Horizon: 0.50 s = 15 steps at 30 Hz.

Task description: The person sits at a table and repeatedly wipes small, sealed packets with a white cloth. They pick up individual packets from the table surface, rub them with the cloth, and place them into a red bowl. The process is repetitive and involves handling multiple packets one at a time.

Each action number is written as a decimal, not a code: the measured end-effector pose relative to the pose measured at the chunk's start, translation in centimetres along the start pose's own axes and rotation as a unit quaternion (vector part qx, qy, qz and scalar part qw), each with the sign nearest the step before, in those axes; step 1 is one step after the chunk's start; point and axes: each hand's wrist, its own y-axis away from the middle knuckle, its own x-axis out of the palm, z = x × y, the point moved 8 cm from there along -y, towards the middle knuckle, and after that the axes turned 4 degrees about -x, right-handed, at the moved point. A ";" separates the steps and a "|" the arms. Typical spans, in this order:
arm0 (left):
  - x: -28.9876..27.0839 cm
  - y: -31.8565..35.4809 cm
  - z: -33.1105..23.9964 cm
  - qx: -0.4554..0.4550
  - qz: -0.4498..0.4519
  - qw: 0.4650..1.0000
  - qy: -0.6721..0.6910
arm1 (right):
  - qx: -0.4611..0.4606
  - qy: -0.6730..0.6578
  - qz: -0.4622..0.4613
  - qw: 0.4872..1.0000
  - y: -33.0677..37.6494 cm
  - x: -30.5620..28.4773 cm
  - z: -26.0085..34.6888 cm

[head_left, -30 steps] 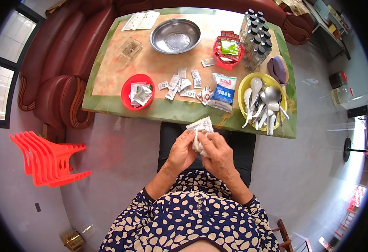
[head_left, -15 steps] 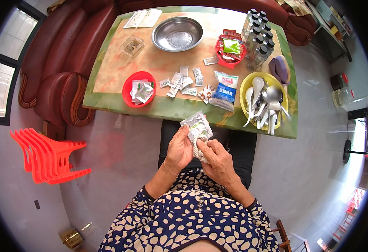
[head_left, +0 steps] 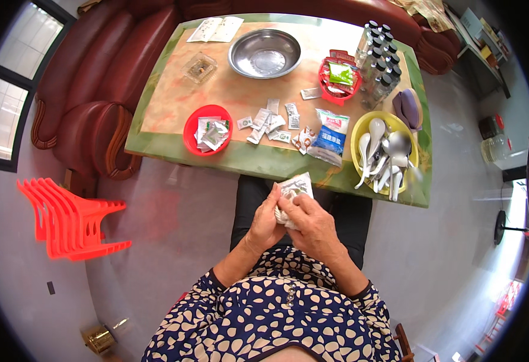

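Observation:
Over my lap, in front of the table edge, both hands hold a silver-white sachet [head_left: 299, 184] with its printed upper part showing. My left hand [head_left: 263, 224] grips it from the left side, thumb along the edge. My right hand [head_left: 316, 227] closes over its lower part, fingers pressed against its front. A white, ribbed bit of material [head_left: 280, 215] shows between the hands; what it is I cannot make out. Beyond, on the table, lie several loose small sachets [head_left: 267, 123]. A red bowl [head_left: 187, 134] with more sachets stands to their left.
On the green-rimmed table [head_left: 162, 145] are a steel basin [head_left: 235, 57], a blue-white bag [head_left: 329, 142], a red basket of packets [head_left: 338, 101], a yellow bowl of spoons [head_left: 416, 154], several glass bottles [head_left: 378, 87] and a glass ashtray [head_left: 200, 68]. Red plastic chairs [head_left: 71, 226] stand left.
My right hand has moved up over the sachet, covering more of it, and the sachet has tilted. The table has shifted slightly right and down in view.

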 end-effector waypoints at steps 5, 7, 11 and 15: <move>0.6 -0.2 0.4 0.026 0.019 0.999 -0.016 | 0.072 0.040 -0.098 0.992 -1.6 -1.7 -3.0; 0.6 -0.5 0.3 0.040 0.034 0.999 0.001 | 0.089 0.069 -0.118 0.987 -1.7 -1.5 -3.6; -0.5 -1.3 -0.6 0.074 0.013 0.997 0.017 | 0.076 0.083 -0.103 0.988 -1.2 0.8 -3.3; -4.3 -2.1 -1.7 0.087 -0.044 0.995 0.035 | 0.031 0.040 -0.011 0.999 -0.6 3.8 -2.9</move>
